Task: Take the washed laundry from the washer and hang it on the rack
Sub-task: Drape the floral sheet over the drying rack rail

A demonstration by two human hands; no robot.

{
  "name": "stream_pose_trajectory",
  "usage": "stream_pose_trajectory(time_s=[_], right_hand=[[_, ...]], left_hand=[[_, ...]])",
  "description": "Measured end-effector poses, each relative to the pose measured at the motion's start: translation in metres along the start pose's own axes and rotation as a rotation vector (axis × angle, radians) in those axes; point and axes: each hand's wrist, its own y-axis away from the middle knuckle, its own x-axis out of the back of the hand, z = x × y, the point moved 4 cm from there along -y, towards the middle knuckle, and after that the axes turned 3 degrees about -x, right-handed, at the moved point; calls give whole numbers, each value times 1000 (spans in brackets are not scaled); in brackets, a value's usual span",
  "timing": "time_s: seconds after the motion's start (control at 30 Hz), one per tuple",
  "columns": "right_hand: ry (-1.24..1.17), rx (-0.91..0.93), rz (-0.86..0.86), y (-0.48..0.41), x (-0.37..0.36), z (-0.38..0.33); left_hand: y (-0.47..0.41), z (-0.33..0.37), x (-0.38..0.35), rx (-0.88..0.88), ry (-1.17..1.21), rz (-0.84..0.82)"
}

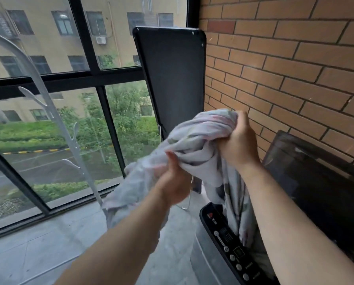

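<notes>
One pale floral-printed cloth (194, 140) stretches between my two hands, slanting from upper right to lower left, one tail trailing into the grey top-loading washer (205, 256). My raised right hand (237, 145) clenches its bunched top; my outstretched left hand (176, 182) grips a lower fold. One white branched metal rack (52, 114) stands left.

Only the person's two arms are in sight, and both are bare. The left forearm (120, 239), down at about 7 o'clock, is uncovered up to the left hand (175, 182), which is a little blurred. The right forearm (285, 212), at about 4 o'clock, is just as uncovered up to the right hand (238, 145). Wrists and hands are bare too.
</notes>
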Motion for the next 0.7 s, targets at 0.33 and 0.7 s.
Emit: stream_pose_trajectory(time_s=[0.33, 0.7], right_hand=[[-235, -219, -839, 42, -34, 9], [245, -446, -809, 124, -52, 142]], left_hand=[[8, 45, -42, -47, 191, -233], [22, 92, -49, -145, 400, -342]])
